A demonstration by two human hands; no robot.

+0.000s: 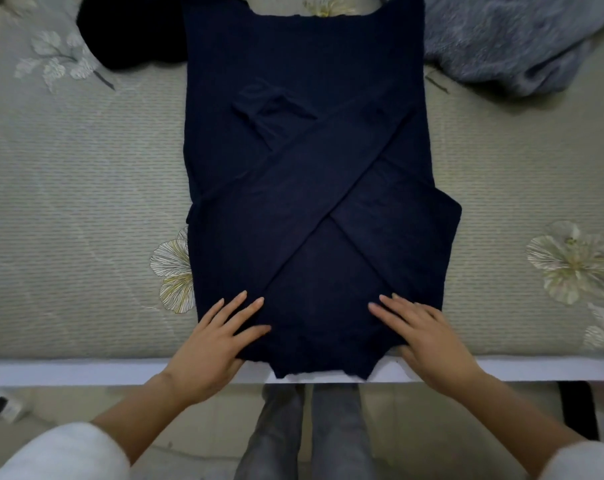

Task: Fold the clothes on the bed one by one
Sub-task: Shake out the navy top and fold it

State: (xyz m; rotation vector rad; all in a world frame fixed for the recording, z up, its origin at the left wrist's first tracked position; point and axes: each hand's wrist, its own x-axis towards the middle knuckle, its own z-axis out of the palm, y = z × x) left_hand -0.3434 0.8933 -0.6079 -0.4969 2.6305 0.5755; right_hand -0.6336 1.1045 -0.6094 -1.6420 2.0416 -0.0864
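A dark navy sweater [307, 140] lies flat on the bed [79, 188], its near end at the bed's front edge and its sleeves folded across its body in an X. My left hand [217, 337] rests flat on its near left corner with fingers straight and spread. On the near right corner lies my right hand [421, 334], also flat with straight fingers. A small part of the sweater hangs over the bed's white edge [86, 370] between my hands.
A black garment [131, 32] lies at the far left of the bed, partly under the sweater. A fluffy grey-blue garment [511, 43] is heaped at the far right. The bedsheet is pale with printed flowers. My legs and the floor show below the edge.
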